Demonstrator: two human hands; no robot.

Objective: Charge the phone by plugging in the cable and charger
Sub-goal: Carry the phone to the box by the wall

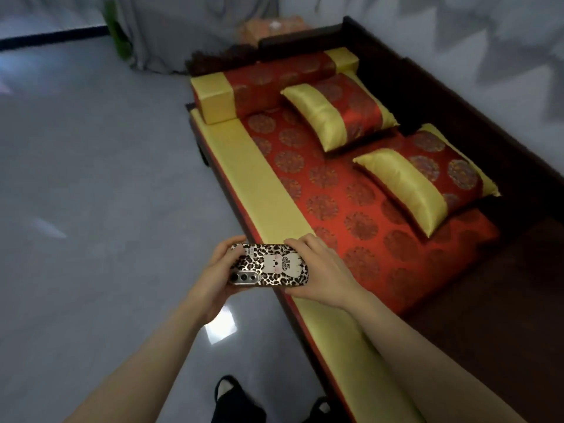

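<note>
A phone (270,265) in a leopard-print case with a cartoon figure lies sideways in the air, back facing up, camera lenses at its left end. My left hand (213,276) grips that left end and my right hand (317,270) grips the right end. The phone hovers over the front edge of a red and gold bench cushion (335,190). No cable or charger is in view.
A dark wooden bench (476,315) runs along the right wall. On it lie a long bolster (268,83) and two red and gold pillows (338,114) (424,184). Grey glossy floor (91,193) spreads to the left. My feet show at the bottom.
</note>
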